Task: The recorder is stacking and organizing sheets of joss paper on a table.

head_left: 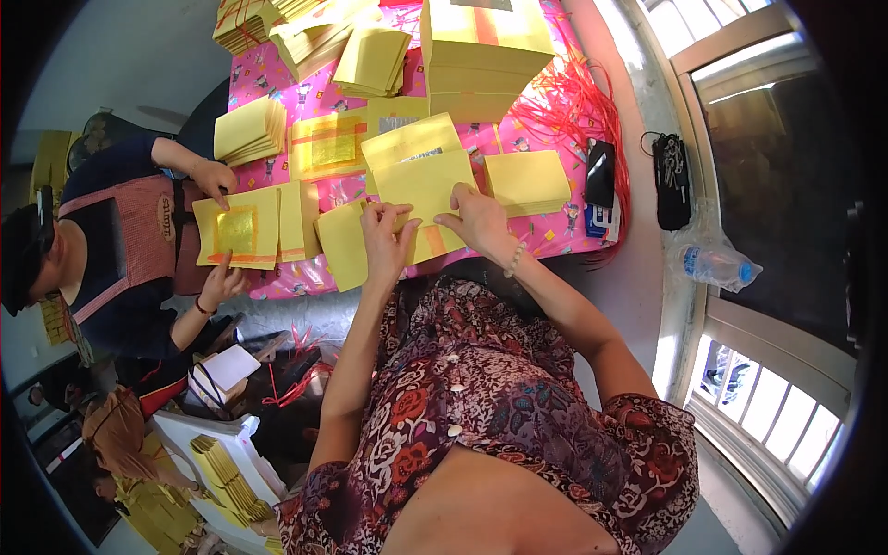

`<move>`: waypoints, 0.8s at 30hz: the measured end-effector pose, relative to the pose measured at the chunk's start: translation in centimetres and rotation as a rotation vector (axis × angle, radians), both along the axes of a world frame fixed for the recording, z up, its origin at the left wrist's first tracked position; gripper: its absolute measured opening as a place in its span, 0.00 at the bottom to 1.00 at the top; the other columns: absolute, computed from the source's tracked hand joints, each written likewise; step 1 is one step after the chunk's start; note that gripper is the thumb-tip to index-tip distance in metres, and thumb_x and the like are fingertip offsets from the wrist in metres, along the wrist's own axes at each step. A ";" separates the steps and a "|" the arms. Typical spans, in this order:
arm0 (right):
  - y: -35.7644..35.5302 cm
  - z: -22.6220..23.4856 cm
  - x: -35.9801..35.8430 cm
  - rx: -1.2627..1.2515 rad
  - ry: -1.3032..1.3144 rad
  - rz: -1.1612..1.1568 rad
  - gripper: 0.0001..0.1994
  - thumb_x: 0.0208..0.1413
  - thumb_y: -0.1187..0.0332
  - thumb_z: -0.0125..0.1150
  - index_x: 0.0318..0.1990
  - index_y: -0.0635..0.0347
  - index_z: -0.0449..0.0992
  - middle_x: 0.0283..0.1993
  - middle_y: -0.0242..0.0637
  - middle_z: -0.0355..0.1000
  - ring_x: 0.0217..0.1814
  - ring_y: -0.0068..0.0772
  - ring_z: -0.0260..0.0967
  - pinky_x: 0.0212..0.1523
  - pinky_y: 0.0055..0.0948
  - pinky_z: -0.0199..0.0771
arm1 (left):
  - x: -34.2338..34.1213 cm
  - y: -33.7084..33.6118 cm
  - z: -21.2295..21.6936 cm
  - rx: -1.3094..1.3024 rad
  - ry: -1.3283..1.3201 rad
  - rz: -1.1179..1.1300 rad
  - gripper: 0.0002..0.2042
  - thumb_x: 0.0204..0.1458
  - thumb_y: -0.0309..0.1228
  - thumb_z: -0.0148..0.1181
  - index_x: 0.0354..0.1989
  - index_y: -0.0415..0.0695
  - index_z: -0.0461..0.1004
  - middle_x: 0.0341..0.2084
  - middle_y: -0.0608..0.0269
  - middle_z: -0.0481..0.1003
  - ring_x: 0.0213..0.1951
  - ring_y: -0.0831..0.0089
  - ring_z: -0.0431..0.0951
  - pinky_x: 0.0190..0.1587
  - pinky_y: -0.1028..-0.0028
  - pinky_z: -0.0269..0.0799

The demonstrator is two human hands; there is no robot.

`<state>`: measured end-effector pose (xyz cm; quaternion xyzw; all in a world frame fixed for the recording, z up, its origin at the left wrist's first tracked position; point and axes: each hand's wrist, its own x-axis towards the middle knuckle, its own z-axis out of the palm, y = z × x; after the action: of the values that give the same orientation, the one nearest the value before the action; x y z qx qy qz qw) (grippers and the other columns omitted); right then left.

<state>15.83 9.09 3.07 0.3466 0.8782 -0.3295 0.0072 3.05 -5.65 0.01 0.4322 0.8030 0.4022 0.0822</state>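
Both my hands are on a yellow paper sheet at the near edge of the pink-covered table. Its far part stands up as a folded flap, with a bit of silver showing beneath. My left hand pinches the near left edge between thumb and fingers. On the right side, my right hand, with a beaded bracelet at the wrist, grips the sheet with fingers bent over it. More yellow paper lies under and left of my left hand. A folded yellow stack sits just right of my right hand.
At left, a co-worker's hands handle a yellow sheet with a gold square. A tall yellow paper stack stands at the back. Red strings and a black phone lie at the right edge; a plastic bottle is by the window.
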 end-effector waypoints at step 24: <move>-0.9 -0.7 0.4 0.010 0.124 -0.042 0.19 0.47 0.57 0.70 0.37 0.59 0.68 0.35 0.42 0.72 0.37 0.47 0.73 0.35 0.42 0.71 | -3.4 -2.6 -3.5 0.115 -1.029 0.024 0.15 0.54 0.21 0.63 0.51 0.41 0.77 0.39 0.70 0.78 0.31 0.87 0.71 0.37 0.84 0.69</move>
<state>16.20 8.23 2.41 0.3440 0.8711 -0.3459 -0.0560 -0.35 -8.22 -3.46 0.1730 0.6400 0.6071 0.4380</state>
